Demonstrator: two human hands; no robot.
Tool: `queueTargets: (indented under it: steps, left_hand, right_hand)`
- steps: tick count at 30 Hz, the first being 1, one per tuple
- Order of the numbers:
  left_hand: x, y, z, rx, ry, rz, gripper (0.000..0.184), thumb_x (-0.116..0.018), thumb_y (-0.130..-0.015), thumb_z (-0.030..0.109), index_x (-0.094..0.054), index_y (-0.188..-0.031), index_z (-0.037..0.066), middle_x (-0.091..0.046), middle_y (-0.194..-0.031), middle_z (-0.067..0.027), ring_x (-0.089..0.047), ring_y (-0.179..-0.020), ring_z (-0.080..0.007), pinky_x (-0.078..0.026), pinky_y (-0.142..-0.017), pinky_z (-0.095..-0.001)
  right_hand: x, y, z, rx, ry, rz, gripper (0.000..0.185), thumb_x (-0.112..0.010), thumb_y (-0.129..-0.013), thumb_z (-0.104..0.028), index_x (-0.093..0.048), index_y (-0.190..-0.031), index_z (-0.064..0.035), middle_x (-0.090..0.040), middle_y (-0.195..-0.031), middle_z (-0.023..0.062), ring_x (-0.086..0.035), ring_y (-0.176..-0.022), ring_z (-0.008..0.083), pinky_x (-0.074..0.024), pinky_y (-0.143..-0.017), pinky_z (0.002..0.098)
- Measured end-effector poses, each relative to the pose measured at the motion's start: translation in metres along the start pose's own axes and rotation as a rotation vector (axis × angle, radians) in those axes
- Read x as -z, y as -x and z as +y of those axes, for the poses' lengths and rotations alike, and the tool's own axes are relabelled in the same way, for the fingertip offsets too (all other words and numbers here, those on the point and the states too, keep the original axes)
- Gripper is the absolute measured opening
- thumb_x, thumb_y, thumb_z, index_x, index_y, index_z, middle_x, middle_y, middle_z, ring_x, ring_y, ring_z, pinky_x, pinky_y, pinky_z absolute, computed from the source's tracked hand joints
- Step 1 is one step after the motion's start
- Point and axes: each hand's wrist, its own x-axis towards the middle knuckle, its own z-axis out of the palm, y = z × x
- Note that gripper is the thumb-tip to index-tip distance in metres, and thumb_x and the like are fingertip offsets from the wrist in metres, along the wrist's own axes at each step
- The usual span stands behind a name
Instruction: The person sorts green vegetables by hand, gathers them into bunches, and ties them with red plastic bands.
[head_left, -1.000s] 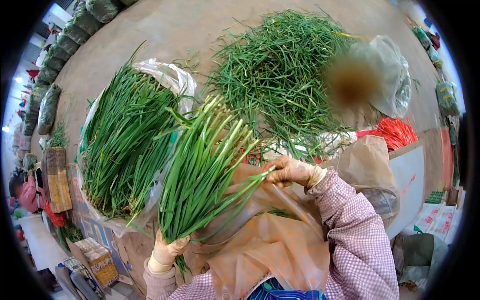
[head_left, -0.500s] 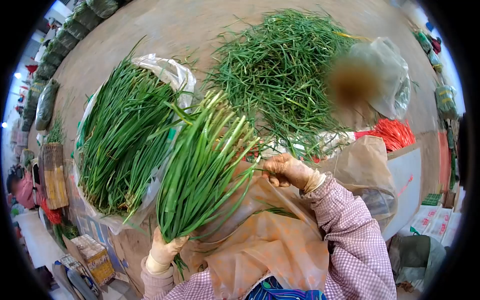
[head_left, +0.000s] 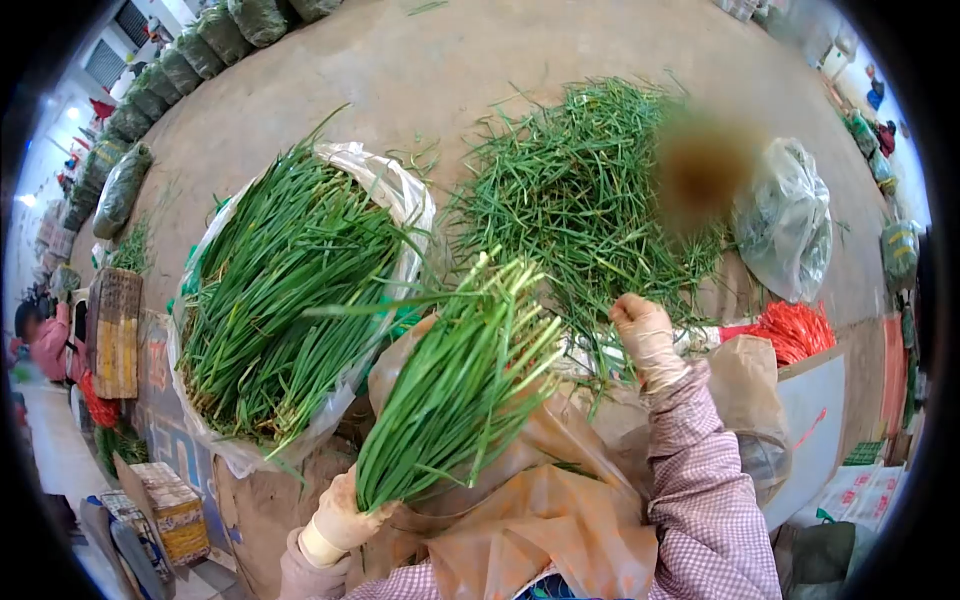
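Observation:
My gloved left hand [head_left: 350, 512] is closed round the leafy end of a bunch of garlic chives [head_left: 450, 400]. The bunch slants up over my lap, pale cut ends pointing away from me. My gloved right hand [head_left: 643, 330] is apart from it, fingers curled together near the close edge of a loose heap of green leaves [head_left: 580, 190]; whatever it may hold is hidden. To the left, more chives [head_left: 290, 290] fill a white plastic bag [head_left: 408, 190]. A translucent brown apron [head_left: 540, 525] covers my lap.
Red plastic strips [head_left: 792, 330] lie beside a pale board [head_left: 845, 395] on the right. Behind them sits a clear plastic bag [head_left: 790, 220]. A yellow crate [head_left: 185, 530] stands low left, and filled sacks [head_left: 195, 50] line the far left. A brown blur covers part of the heap.
My right hand has moved right and slightly up, away from the bunch. My left hand still grips the chives. The whole view has shifted, so the bag and heap appear lower.

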Motion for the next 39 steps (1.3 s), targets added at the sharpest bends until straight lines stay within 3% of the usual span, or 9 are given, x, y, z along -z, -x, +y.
queueTargets:
  steps: [6, 10, 16, 18, 22, 25, 31, 34, 39]
  left_hand:
    - [0.019, -0.015, 0.036, 0.105, -0.078, -0.043, 0.054, -0.067, -0.079, 0.019, -0.046, -0.125, 0.001, -0.066, -0.098, -0.0169, -0.065, -0.085, -0.0353, -0.053, -0.07, -0.038]
    - [0.028, -0.022, 0.047, 0.259, 0.061, -0.106, 0.059, -0.068, -0.076, 0.013, -0.044, -0.129, 0.003, -0.067, -0.096, -0.0177, -0.065, -0.085, -0.0346, -0.053, -0.07, -0.0373]
    - [0.031, -0.024, 0.051, 0.26, 0.046, -0.088, 0.065, -0.066, -0.071, 0.006, -0.045, -0.132, 0.01, -0.066, -0.094, -0.0192, -0.065, -0.085, -0.0354, -0.053, -0.071, -0.0391]
    - [0.037, -0.028, 0.059, 0.247, 0.029, -0.104, 0.066, -0.065, -0.071, 0.005, -0.044, -0.133, 0.011, -0.066, -0.094, -0.0195, -0.065, -0.085, -0.0358, -0.053, -0.071, -0.0399]
    - [0.036, -0.027, 0.059, 0.218, -0.055, -0.119, 0.067, -0.061, -0.072, 0.005, -0.042, -0.135, 0.012, -0.065, -0.094, -0.0197, -0.064, -0.084, -0.0368, -0.053, -0.071, -0.0416]
    - [0.041, -0.032, 0.068, 0.222, -0.106, -0.163, 0.071, -0.059, -0.068, 0.003, -0.041, -0.136, 0.013, -0.065, -0.096, -0.0196, -0.063, -0.085, -0.0371, -0.052, -0.072, -0.0422]
    - [0.039, -0.032, 0.069, 0.208, -0.206, -0.203, 0.084, -0.058, -0.06, 0.002, -0.035, -0.14, 0.014, -0.065, -0.098, -0.0188, -0.063, -0.084, -0.0369, -0.052, -0.071, -0.0422]
    - [0.038, -0.029, 0.071, 0.242, -0.202, -0.199, 0.073, -0.061, -0.067, 0.003, -0.04, -0.137, 0.01, -0.065, -0.095, -0.0209, -0.063, -0.085, -0.0373, -0.053, -0.071, -0.0407]
    - [0.033, -0.024, 0.065, 0.206, -0.208, -0.2, 0.086, -0.061, -0.062, 0.005, -0.031, -0.142, 0.014, -0.065, -0.095, -0.0188, -0.063, -0.081, -0.0377, -0.051, -0.07, -0.0431]
  right_hand:
    - [0.06, 0.03, -0.133, 0.853, -0.08, -0.06, 0.08, -0.073, -0.073, -0.038, -0.036, -0.14, -0.0148, -0.038, -0.141, 0.0154, -0.02, -0.138, 0.0309, -0.0125, -0.113, 0.0456]
    - [0.017, 0.028, -0.15, 1.228, -0.14, -0.015, 0.049, -0.071, -0.075, -0.033, -0.057, -0.118, -0.0136, -0.052, -0.13, 0.0113, -0.033, -0.134, 0.0283, -0.0072, -0.112, 0.048]
    - [-0.009, 0.012, -0.123, 0.561, -1.51, -0.297, 0.028, -0.051, -0.096, -0.031, -0.057, -0.092, -0.0034, -0.062, -0.075, 0.0076, -0.064, -0.071, 0.0176, -0.0529, -0.067, 0.03]
    - [0.011, -0.01, -0.109, 0.335, -1.26, 0.239, 0.028, -0.054, -0.094, -0.034, -0.056, -0.085, -0.0067, -0.055, -0.058, 0.0008, -0.054, -0.043, 0.0139, -0.0499, -0.043, 0.0269]
    - [0.055, -0.044, -0.06, 0.243, -0.328, 0.2, 0.041, -0.065, -0.085, -0.036, -0.056, -0.112, -0.0051, -0.064, -0.095, 0.0105, -0.062, -0.088, 0.023, -0.0514, -0.077, 0.0391]
    - [0.077, -0.003, -0.103, 0.585, -0.026, -0.049, 0.083, -0.064, -0.076, -0.058, -0.036, -0.14, -0.0108, -0.038, -0.142, 0.0172, -0.031, -0.132, 0.035, -0.0255, -0.108, 0.0455]
    - [0.01, 0.031, -0.135, 1.077, -0.062, -0.223, 0.036, -0.064, -0.085, -0.034, -0.059, -0.103, -0.0028, -0.063, -0.101, 0.01, -0.059, -0.105, 0.0235, -0.0362, -0.1, 0.0447]
    - [0.011, 0.028, -0.13, 0.211, -1.239, -0.359, 0.018, -0.06, -0.091, -0.022, -0.06, -0.093, -0.0045, -0.057, -0.059, 0.0042, -0.056, -0.046, 0.0122, -0.0425, -0.041, 0.0224]
    - [0.066, -0.017, -0.064, 0.166, -0.994, 0.144, 0.015, -0.06, -0.09, -0.025, -0.062, -0.089, -0.0094, -0.048, -0.057, -0.0067, -0.045, -0.048, 0.0047, -0.0398, -0.042, 0.0211]
